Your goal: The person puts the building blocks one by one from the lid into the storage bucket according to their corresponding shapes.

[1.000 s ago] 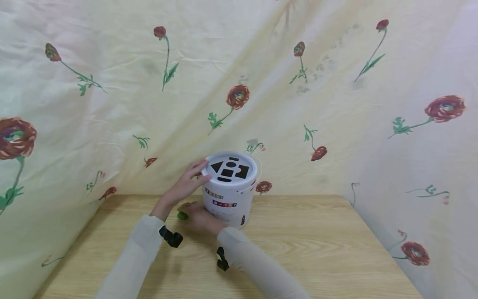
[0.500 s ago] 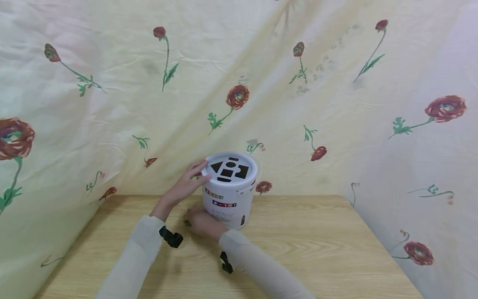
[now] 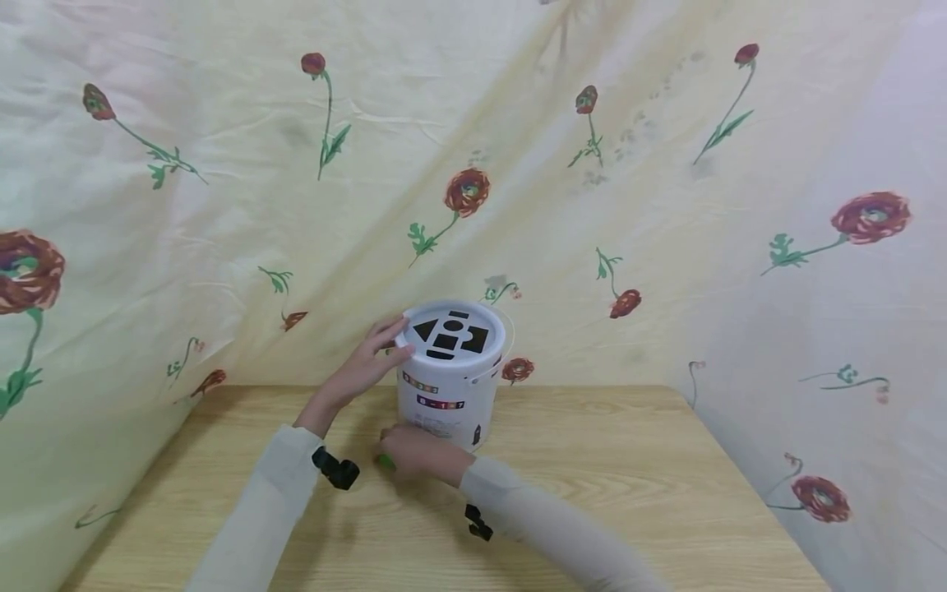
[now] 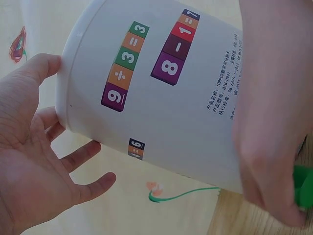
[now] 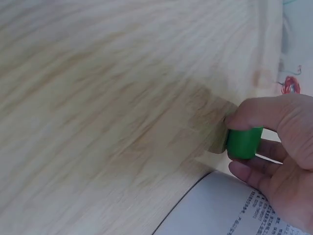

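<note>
A white bucket (image 3: 444, 419) stands upright on the wooden table, with printed number sums on its side. Shape-cut holes mark its white lid (image 3: 436, 312). My left hand (image 3: 362, 374) rests on the lid's left edge, its thumb and fingers spread; in the left wrist view, thumb and fingertips touch the rim and upper wall. Low at the bucket's front left, my right hand (image 3: 416, 452) pinches a green cylinder-shaped block (image 5: 243, 143) between thumb and fingers, close over the table. In the head view that hand covers most of the block (image 3: 387, 461).
The wooden table (image 3: 629, 485) extends around the bucket. Behind it and along both sides hangs a cream cloth (image 3: 355, 214) with red flowers. A thin wire handle (image 3: 512, 333) sticks out at the bucket's right. Black cameras (image 3: 336, 469) sit on both wrists.
The right hand has moved right and closer to me along the bucket's front with the green block. The left hand stays on the lid's edge.
</note>
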`<state>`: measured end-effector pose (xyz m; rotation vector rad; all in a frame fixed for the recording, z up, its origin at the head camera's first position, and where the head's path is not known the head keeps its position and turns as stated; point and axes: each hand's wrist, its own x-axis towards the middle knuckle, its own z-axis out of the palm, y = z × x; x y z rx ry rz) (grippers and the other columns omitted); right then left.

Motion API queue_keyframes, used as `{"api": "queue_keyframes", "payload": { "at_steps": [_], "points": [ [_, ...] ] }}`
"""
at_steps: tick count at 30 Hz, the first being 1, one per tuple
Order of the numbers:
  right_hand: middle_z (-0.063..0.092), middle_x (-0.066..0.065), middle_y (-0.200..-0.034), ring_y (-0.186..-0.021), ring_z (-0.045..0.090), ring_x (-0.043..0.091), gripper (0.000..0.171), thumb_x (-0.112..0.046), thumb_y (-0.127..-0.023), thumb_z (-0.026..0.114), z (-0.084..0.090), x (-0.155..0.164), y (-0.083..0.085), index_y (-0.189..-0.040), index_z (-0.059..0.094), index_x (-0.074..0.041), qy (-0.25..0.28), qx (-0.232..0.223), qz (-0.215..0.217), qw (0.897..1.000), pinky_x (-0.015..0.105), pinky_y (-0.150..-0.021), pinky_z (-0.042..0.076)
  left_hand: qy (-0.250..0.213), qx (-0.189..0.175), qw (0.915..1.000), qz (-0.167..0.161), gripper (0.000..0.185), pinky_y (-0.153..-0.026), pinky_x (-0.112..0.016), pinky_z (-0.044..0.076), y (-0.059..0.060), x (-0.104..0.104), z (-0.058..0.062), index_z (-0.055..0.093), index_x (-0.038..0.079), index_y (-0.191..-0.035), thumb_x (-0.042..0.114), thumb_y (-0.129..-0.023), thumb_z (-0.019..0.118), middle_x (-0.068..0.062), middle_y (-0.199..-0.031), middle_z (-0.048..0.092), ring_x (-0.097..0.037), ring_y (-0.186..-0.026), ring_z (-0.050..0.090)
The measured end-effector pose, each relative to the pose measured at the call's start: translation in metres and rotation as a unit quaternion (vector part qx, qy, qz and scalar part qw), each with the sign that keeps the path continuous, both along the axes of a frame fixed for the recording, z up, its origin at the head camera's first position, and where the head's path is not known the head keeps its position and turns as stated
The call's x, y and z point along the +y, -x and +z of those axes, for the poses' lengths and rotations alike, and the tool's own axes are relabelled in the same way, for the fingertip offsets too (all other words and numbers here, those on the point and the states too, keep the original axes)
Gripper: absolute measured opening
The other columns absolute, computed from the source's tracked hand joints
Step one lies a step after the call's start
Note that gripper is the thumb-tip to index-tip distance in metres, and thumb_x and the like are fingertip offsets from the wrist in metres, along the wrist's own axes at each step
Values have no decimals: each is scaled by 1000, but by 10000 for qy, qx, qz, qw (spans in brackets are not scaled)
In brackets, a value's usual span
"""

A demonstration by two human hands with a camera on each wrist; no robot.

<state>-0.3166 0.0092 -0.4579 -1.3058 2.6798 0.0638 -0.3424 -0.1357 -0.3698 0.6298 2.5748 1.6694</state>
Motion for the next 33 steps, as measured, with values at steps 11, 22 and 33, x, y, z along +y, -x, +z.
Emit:
{"api": "queue_keyframes", "payload": {
  "at_steps": [11, 22, 33],
  "points": [
    [69, -5, -106, -76, 52, 4, 36, -12, -89, 77, 4, 17, -19, -123, 72, -25, -527, 894, 501, 9933, 13, -67, 46, -37, -49, 10000, 19, 71, -119, -68, 29, -2, -1, 0, 26, 23, -163, 45, -103, 55, 0, -171, 13, -35, -150, 28],
    [70, -8, -111, -91, 59, 6, 32, -15, -94, 72, -2, 35, -24, -124, 71, -28, -974, 1591, 854, 9787, 16, -73, 49, 6, 26, 10000, 62, 71, -117, -67, 32, -1, 0, 0, 26, 21, -163, 45, -103, 56, -1, -171, 14, -36, -148, 30],
    [71, -9, -116, -103, 61, 9, 34, -22, -95, 71, -2, 45, -28, -128, 66, -30, -1195, 2452, 1402, 9518, 24, -91, 51, 32, 31, 10000, 65, 70, -116, -68, 33, -2, 1, 1, 26, 21, -163, 43, -103, 55, -3, -170, 14, -37, -146, 30]
  ]
}}
